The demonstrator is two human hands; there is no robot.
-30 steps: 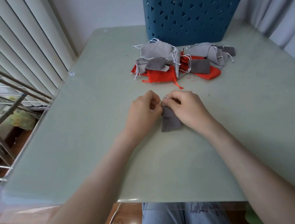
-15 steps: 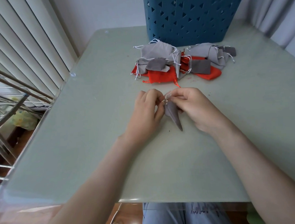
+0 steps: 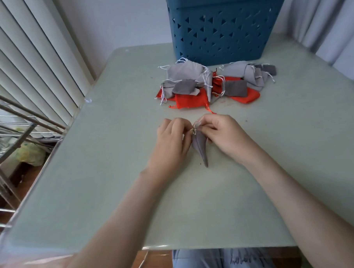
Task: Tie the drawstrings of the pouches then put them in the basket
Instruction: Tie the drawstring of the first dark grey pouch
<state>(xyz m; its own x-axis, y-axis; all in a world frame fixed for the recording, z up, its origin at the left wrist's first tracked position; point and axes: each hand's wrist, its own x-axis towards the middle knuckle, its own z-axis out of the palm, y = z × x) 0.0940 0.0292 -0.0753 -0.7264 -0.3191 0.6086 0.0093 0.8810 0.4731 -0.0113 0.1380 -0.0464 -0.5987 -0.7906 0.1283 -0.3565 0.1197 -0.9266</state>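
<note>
the dark grey pouch [image 3: 201, 149] hangs between my two hands at the middle of the frame, just over the counter [image 3: 105, 177]. its long axis runs from the gathered neck at my fingertips down toward the bottom of the frame, leaning a little to the right. the neck points up and away from me, and the narrow closed end points down at the counter. i cannot tell whether that tip touches the surface or sits just above it. the pouch looks folded or turned edge-on, wide below the neck and tapering to a point.

my left hand [image 3: 172, 138] has its fingers curled and pinches the pale drawstring [image 3: 194, 130] right at the neck. my right hand [image 3: 222, 134] is curled too, with thumb and fingertips pinching the bunched neck of the pouch from the other side. the two hands nearly touch there.

the blue basket [image 3: 224, 30] stands at the top of the frame, right of centre, on the far side of the counter. its wall is pierced with small triangles, and from here its inside is hidden, so i cannot tell what it holds.

just in front of it lies a pile of pouches [image 3: 190, 86] in light grey, dark grey and orange-red, overlapping, with white and red strings trailing loose. the pile is apart from my hands.
</note>
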